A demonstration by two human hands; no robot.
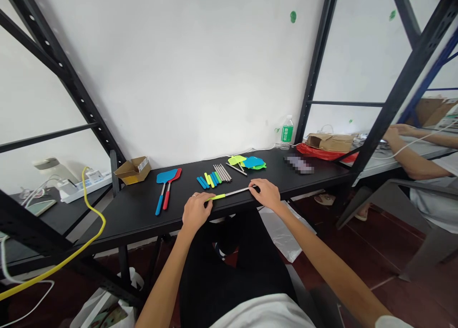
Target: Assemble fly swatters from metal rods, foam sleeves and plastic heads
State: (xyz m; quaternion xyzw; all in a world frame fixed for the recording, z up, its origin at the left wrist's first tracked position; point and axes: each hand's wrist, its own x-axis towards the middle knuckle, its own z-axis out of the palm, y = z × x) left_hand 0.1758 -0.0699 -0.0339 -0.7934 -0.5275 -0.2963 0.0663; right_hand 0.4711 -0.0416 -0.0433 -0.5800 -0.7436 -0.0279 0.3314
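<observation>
Since your left fingers (203, 195) pinch the handle (218, 197) and your right fingers (255, 182) the rod (236, 191), both stretched between them over the surface (134, 211), I'd keep everything dead in line so nothing tilts.

Yellow-green handle (219, 196): slim, straight, left end held, right end meeting the metal rod (236, 191).
Metal rod: thin, silvery, in line with the handle, right end held.
Handle and rod together: crosswise, right end slightly farther back, near the front edge of the counter (134, 206).
</observation>
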